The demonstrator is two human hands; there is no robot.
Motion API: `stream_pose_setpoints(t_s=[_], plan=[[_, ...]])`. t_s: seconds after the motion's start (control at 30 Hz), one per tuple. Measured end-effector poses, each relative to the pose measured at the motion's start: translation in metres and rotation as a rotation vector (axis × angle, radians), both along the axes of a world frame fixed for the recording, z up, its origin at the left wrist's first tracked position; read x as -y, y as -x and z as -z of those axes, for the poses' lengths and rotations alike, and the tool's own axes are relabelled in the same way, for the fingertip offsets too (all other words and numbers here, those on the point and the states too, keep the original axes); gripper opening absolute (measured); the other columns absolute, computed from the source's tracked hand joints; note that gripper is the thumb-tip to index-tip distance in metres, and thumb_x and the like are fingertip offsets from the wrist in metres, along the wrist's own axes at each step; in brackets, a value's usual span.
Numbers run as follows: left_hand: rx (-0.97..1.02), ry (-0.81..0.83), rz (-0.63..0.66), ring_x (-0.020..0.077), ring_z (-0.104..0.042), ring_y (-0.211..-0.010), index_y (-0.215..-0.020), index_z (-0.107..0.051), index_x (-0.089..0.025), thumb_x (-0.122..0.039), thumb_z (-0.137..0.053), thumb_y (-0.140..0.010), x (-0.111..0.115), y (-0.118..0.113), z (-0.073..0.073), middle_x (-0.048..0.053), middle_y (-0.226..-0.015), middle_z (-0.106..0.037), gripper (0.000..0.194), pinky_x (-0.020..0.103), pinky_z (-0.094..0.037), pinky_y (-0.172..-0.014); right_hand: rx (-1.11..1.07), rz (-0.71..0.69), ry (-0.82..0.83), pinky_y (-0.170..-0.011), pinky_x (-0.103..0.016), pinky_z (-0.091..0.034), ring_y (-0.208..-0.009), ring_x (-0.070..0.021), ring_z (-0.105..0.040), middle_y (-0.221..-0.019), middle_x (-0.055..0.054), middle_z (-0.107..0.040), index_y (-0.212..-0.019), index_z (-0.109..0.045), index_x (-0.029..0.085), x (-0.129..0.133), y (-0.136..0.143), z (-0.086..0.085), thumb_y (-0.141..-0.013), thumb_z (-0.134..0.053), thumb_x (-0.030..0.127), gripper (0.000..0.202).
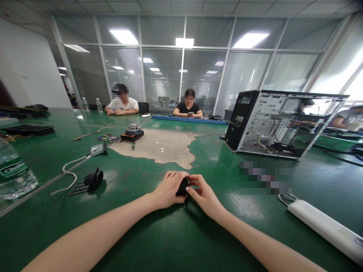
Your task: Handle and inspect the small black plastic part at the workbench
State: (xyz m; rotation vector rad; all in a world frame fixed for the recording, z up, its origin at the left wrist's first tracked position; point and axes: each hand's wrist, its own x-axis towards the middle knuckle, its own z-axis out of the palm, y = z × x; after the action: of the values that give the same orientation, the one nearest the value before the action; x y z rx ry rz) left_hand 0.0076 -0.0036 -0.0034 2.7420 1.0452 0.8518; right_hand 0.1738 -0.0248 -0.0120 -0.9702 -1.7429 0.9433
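Note:
My left hand (168, 190) and my right hand (204, 196) meet over the green table (176, 241), near its middle. Both grip one small black part (183, 186) between their fingers, held just above the tabletop. Most of the part is hidden by my fingers, so its shape is unclear. A worn patch (161, 147) where the green surface has peeled lies just beyond my hands.
An open computer case (280, 122) stands at the right. A white power strip (326, 228) lies near right. A black clip-like part (92, 179), a white cable (69, 173), a cooler fan (132, 132) and a water bottle (13, 173) sit left. Two people sit at the far side.

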Motion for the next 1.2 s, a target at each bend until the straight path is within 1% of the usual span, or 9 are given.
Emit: stream_pose_setpoints(t_s=[0.13,0.2,0.33,0.4,0.5,0.67,0.93,1.07,1.2], plan=[[0.001,0.003,-0.004,0.0228,-0.045,-0.098,-0.115,-0.033,-0.022,-0.021,-0.059,-0.061,-0.0003,0.0005,-0.0003,0.004,-0.107,-0.05,0.059,0.038,-0.03,-0.087,0.011,-0.039,0.041,-0.078,-0.032,-0.049,-0.093,-0.0161,-0.054,-0.103,-0.006,-0.051,-0.102,-0.043,0.02,0.0016,0.0006,-0.0008,-0.079,-0.05,0.024,0.024],[-0.003,0.003,0.002,0.023,-0.045,-0.098,-0.115,-0.033,-0.021,-0.021,-0.059,-0.061,-0.0003,0.0009,-0.0005,0.005,-0.108,-0.05,0.06,0.038,-0.03,-0.087,0.013,-0.056,0.013,-0.078,-0.031,-0.049,-0.093,-0.0159,-0.054,-0.1,-0.004,-0.051,-0.1,-0.044,0.021,0.004,0.0008,-0.0021,-0.079,-0.051,0.023,0.022],[-0.001,-0.006,0.01,0.0231,-0.044,-0.1,-0.116,-0.031,-0.021,-0.02,-0.059,-0.061,0.0001,0.0015,-0.0006,0.005,-0.109,-0.049,0.061,0.038,-0.03,-0.088,0.039,-0.02,-0.066,-0.078,-0.03,-0.049,-0.092,-0.0156,-0.053,-0.096,-0.003,-0.05,-0.094,-0.047,0.022,0.0063,0.0007,-0.0043,-0.079,-0.05,0.023,0.015],[-0.001,-0.007,0.006,0.0233,-0.044,-0.1,-0.116,-0.032,-0.021,-0.021,-0.059,-0.062,0.0002,0.0013,-0.0008,0.005,-0.109,-0.049,0.061,0.038,-0.03,-0.088,0.038,-0.006,-0.047,-0.076,-0.03,-0.049,-0.091,-0.0157,-0.054,-0.095,-0.003,-0.051,-0.093,-0.047,0.021,0.0052,0.0007,-0.0047,-0.079,-0.05,0.023,0.014],[0.001,0.003,0.007,0.0233,-0.045,-0.098,-0.116,-0.033,-0.022,-0.022,-0.06,-0.062,0.0001,0.0004,-0.0017,0.005,-0.107,-0.05,0.06,0.038,-0.031,-0.087,-0.004,-0.009,0.006,-0.074,-0.03,-0.05,-0.092,-0.0161,-0.054,-0.099,-0.004,-0.05,-0.097,-0.044,0.022,0.0029,0.0009,-0.0042,-0.079,-0.05,0.022,0.019],[0.008,0.016,0.0,0.023,-0.046,-0.097,-0.114,-0.034,-0.023,-0.022,-0.06,-0.062,-0.001,-0.0009,-0.002,0.004,-0.105,-0.051,0.058,0.038,-0.031,-0.087,-0.029,0.004,0.038,-0.075,-0.032,-0.05,-0.094,-0.0165,-0.054,-0.103,-0.006,-0.049,-0.102,-0.042,0.021,0.0023,0.0002,-0.003,-0.078,-0.051,0.022,0.025],[0.003,-0.01,0.01,0.0235,-0.045,-0.1,-0.115,-0.032,-0.022,-0.022,-0.059,-0.062,-0.0023,0.0003,0.0005,0.005,-0.109,-0.05,0.06,0.039,-0.03,-0.088,-0.007,0.026,-0.094,-0.081,-0.03,-0.047,-0.089,-0.0142,-0.053,-0.095,-0.002,-0.051,-0.091,-0.048,0.021,0.0042,-0.0008,-0.0016,-0.078,-0.052,0.023,0.014],[0.005,-0.009,0.014,0.0228,-0.046,-0.099,-0.115,-0.032,-0.023,-0.022,-0.061,-0.062,-0.0027,0.0005,0.001,0.004,-0.108,-0.05,0.06,0.038,-0.03,-0.088,-0.035,0.022,-0.056,-0.078,-0.029,-0.048,-0.089,-0.0142,-0.055,-0.092,-0.001,-0.052,-0.087,-0.048,0.021,0.0026,-0.0002,-0.0019,-0.079,-0.051,0.026,0.01],[-0.004,-0.013,0.001,0.0224,-0.046,-0.098,-0.114,-0.033,-0.022,-0.023,-0.061,-0.062,-0.0028,0.0,0.0011,0.004,-0.106,-0.051,0.059,0.037,-0.031,-0.087,-0.068,0.041,0.041,-0.074,-0.03,-0.049,-0.089,-0.0157,-0.055,-0.092,-0.002,-0.053,-0.088,-0.046,0.021,-0.0001,0.0007,-0.0021,-0.076,-0.055,0.029,0.018]])
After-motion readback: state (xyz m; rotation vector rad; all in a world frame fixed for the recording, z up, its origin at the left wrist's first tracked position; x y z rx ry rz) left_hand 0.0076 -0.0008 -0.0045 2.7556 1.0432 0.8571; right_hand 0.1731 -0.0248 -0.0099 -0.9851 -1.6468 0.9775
